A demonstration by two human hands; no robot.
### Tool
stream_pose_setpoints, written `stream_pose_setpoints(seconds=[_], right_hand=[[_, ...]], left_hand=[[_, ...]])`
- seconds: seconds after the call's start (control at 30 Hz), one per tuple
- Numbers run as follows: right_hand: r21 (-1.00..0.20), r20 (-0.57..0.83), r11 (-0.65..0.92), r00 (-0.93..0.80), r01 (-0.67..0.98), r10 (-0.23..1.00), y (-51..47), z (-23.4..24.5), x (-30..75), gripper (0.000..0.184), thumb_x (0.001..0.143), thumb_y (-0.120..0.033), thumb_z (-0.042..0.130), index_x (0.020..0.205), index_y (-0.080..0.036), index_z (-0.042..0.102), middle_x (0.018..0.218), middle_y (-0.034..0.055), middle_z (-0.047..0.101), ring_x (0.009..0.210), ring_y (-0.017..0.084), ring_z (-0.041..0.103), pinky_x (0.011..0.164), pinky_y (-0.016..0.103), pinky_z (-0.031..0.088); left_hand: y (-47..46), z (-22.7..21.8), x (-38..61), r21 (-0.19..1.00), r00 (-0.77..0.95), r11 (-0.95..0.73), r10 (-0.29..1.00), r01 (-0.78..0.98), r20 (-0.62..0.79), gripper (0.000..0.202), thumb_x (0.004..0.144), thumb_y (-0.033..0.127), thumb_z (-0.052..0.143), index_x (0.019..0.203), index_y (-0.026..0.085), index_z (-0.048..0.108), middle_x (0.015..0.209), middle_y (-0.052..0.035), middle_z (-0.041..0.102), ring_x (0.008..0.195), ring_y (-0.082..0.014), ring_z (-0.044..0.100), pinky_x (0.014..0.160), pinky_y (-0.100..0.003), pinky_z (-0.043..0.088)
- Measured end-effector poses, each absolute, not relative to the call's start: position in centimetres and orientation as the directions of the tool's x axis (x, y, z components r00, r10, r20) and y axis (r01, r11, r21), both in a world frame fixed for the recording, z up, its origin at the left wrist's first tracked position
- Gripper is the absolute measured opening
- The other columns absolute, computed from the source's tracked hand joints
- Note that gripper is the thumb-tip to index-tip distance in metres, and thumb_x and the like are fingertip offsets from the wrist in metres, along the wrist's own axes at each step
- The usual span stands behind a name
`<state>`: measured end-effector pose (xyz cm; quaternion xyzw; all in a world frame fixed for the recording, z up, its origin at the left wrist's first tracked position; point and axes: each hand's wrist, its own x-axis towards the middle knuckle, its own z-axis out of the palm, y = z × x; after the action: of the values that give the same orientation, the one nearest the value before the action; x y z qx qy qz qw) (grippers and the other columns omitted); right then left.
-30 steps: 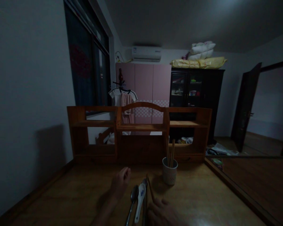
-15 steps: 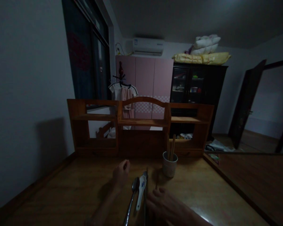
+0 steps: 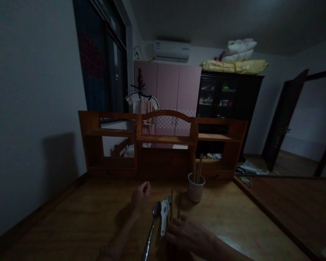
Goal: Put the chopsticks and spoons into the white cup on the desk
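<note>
My left hand [image 3: 141,198] hovers over the table, left of the spoons, with its fingers curled in and nothing visible in them. My right hand [image 3: 183,232] is low over the table at right, its fingers closed on a thin chopstick [image 3: 178,207] whose far end sticks out ahead. Just left of it lies another chopstick [image 3: 171,203]. A long-handled metal spoon [image 3: 153,228] and a white ceramic spoon [image 3: 164,217] with a blue mark lie between my hands. Part of another metal utensil [image 3: 168,199] shows beside the ceramic spoon; its kind is unclear.
A light-coloured cup [image 3: 196,190] with several chopsticks [image 3: 198,168] stands beyond my right hand. A wooden shelf unit [image 3: 163,165] runs along the back of the wooden table [image 3: 78,224]. A wall [image 3: 29,145] borders the left side. The room is dim.
My right hand has shifted slightly left with its chopstick, closer to the other chopstick and the ceramic spoon. My left hand keeps its curled pose. The view has tilted slightly.
</note>
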<state>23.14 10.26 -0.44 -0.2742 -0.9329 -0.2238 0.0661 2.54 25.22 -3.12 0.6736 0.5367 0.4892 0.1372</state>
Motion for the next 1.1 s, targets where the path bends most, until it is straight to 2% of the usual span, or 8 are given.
stream_pose_setpoints(seconds=[0.13,0.4,0.57,0.73,0.93,1.1], right_hand=[[0.382,0.239,0.745,-0.838,0.546,0.491,10.4,-0.9,22.9,0.021,0.090,-0.019,0.056,0.111,-0.019,0.050,0.108,0.0031,0.061,0.092,0.020,0.056,0.067,0.034,0.046],[0.412,0.232,0.746,-0.852,0.523,0.469,10.9,-2.0,22.7,0.002,0.090,-0.020,0.055,0.090,-0.020,0.053,0.085,-0.0006,0.061,0.074,0.018,0.055,0.058,0.032,0.042],[0.392,0.157,0.796,-0.886,0.462,0.437,9.4,-0.8,23.0,0.006,0.088,-0.020,0.058,0.086,-0.021,0.053,0.083,-0.0017,0.060,0.074,0.017,0.054,0.056,0.031,0.040],[0.346,0.155,0.830,-0.899,0.437,0.409,8.0,-0.4,23.2,0.008,0.091,-0.028,0.055,0.086,-0.022,0.055,0.088,-0.0018,0.063,0.073,0.015,0.055,0.053,0.029,0.040],[0.305,0.100,0.833,-0.886,0.461,0.453,7.2,-0.6,23.3,0.008,0.091,-0.026,0.056,0.088,-0.019,0.057,0.076,-0.0018,0.063,0.061,0.013,0.053,0.049,0.027,0.039],[0.325,0.181,0.812,-0.875,0.484,0.449,5.6,3.9,24.0,0.011,0.094,-0.024,0.049,0.092,-0.016,0.057,0.087,0.0028,0.063,0.070,0.016,0.054,0.055,0.029,0.041]], left_hand=[[25.1,-3.2,2.6,0.722,-0.050,-0.390,0.862,0.571,0.504,0.039,0.090,0.044,0.035,0.066,0.019,0.053,0.055,0.0037,0.052,0.052,-0.0114,0.047,0.052,-0.022,0.025],[25.0,-3.1,2.7,0.745,-0.068,-0.375,0.870,0.551,0.488,0.039,0.089,0.044,0.036,0.064,0.019,0.052,0.054,0.0036,0.052,0.052,-0.0118,0.048,0.052,-0.022,0.025],[24.9,-3.2,2.7,0.746,-0.050,-0.381,0.874,0.546,0.483,0.040,0.089,0.045,0.036,0.065,0.019,0.054,0.055,0.0034,0.053,0.053,-0.0119,0.049,0.052,-0.022,0.025],[25.0,-3.2,2.7,0.757,-0.048,-0.371,0.883,0.538,0.467,0.040,0.089,0.046,0.036,0.065,0.019,0.054,0.056,0.0033,0.054,0.053,-0.0121,0.051,0.052,-0.022,0.026],[24.8,-3.1,2.7,0.767,-0.051,-0.371,0.885,0.523,0.463,0.039,0.088,0.045,0.037,0.064,0.019,0.054,0.055,0.0030,0.054,0.053,-0.0122,0.050,0.051,-0.022,0.025],[25.0,-3.3,2.7,0.773,-0.053,-0.377,0.884,0.511,0.465,0.040,0.089,0.045,0.037,0.064,0.019,0.054,0.055,0.0030,0.054,0.052,-0.0122,0.049,0.052,-0.022,0.026]])
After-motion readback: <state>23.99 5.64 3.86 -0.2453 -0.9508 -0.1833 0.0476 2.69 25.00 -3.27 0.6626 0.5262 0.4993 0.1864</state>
